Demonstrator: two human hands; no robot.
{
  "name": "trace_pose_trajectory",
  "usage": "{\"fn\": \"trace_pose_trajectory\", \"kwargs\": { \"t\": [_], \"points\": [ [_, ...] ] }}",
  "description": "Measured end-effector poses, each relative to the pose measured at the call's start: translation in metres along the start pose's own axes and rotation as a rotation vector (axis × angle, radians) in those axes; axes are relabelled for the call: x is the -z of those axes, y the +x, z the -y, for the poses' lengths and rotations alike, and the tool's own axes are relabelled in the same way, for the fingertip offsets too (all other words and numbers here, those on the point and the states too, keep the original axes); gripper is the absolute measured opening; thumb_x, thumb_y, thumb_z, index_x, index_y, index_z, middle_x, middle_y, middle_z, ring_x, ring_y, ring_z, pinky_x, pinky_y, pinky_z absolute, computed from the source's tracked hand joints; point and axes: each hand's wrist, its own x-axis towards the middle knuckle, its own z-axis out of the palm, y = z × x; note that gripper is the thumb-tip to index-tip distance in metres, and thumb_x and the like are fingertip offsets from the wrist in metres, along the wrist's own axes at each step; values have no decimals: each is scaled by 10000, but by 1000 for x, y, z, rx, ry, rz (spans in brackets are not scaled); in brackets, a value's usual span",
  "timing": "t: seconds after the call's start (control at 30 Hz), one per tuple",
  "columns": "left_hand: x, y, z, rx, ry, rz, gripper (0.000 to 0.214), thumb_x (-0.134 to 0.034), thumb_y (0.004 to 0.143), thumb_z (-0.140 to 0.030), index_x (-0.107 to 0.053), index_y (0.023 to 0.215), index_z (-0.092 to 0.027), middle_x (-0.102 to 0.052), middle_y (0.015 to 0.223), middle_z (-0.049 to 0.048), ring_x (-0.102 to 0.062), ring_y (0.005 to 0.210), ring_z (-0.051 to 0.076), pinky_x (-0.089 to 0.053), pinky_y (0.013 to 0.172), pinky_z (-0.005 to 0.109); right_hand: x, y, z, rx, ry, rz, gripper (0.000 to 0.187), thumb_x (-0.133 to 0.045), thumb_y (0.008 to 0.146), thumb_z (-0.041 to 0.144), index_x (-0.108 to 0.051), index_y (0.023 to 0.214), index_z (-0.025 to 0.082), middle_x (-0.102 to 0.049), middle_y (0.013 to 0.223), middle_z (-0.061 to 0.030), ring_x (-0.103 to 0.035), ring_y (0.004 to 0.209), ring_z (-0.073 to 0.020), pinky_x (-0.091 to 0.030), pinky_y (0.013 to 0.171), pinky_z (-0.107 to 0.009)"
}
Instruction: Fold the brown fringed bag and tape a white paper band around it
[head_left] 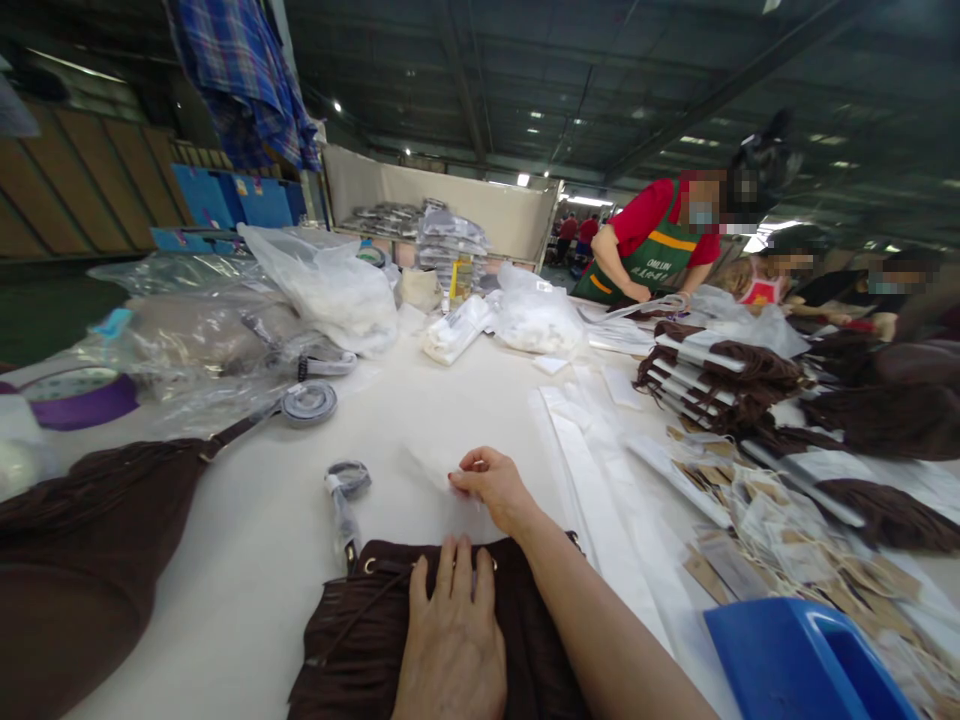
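My left hand [454, 635] lies flat with fingers spread on a dark brown fringed bag [352, 640], which has metal eyelets and a cord along its top edge. Just beyond that edge, my right hand [491, 488] pinches a thin translucent sheet [426, 468] between thumb and forefinger. The sheet is blurred, and its exact kind is unclear. At the bag's left corner, a strap wrapped in clear film [345, 500] rests on the white table [405, 405]. Another brown bag [82, 560] lies to the left, its strap ending in a wrapped coil [308, 402].
Purple tape [86, 400] and clear plastic bags [202, 330] stand on the left. White bundles [459, 328] lie at the back. Brown fringed pieces [720, 370], tags with strings [780, 520] and a blue bin [810, 660] fill the right. A co-worker in a green apron [652, 265] works opposite.
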Motion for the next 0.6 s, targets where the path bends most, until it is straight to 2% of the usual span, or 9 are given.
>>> {"fn": "trace_pose_trajectory", "kwargs": {
  "t": [0.07,0.13,0.23,0.33,0.4,0.5,0.6],
  "points": [
    [9,2,-2,28,-43,84,529,-387,774,-256,-438,1282,-119,-378,1359,197,-301,1281,346,-246,996,620,1,1,7,30,96,-29,326,-712,453,209,-490,690,175,-551,538,64,-539,518,-100,-415,544,-226],
    [15,2,-4,36,-55,112,533,-396,777,-259,-426,1290,-118,-363,1369,204,-278,1291,347,-217,1012,617,3,-2,17,64,164,-42,426,-748,401,214,-509,751,172,-570,569,60,-572,571,-114,-448,613,-244],
    [18,1,-5,33,-47,78,513,-399,785,-238,-435,1283,-117,-377,1360,216,-262,1300,341,-208,1024,600,8,-22,35,114,248,-22,534,-775,376,199,-539,854,170,-600,691,46,-590,606,-114,-474,655,-259],
    [15,-2,-5,51,-29,-15,484,-412,788,-225,-467,1257,-121,-427,1321,213,-304,1277,341,-231,1023,576,13,-64,42,161,278,38,590,-776,403,167,-551,948,191,-595,800,39,-592,623,-115,-489,622,-255],
    [15,-4,-4,27,-45,-50,445,-419,790,-212,-509,1224,-165,-505,1260,168,-365,1230,340,-237,1015,585,15,-100,34,183,181,34,591,-739,462,142,-539,1014,210,-593,766,44,-584,620,-124,-483,581,-242],
    [20,-8,2,-93,-108,3,389,-446,790,-216,-565,1156,-276,-561,1218,80,-405,1186,331,-231,1005,608,17,-147,5,229,-84,-60,580,-659,543,103,-528,1095,225,-624,782,22,-580,642,-142,-485,582,-244],
    [30,-12,12,-202,-102,68,433,-450,778,-203,-524,1199,-273,-496,1299,72,-391,1213,291,-245,1027,556,19,-169,-24,333,-203,-143,547,-620,588,98,-537,1112,230,-633,1016,-26,-605,864,-188,-501,766,-288]
  ]
}}
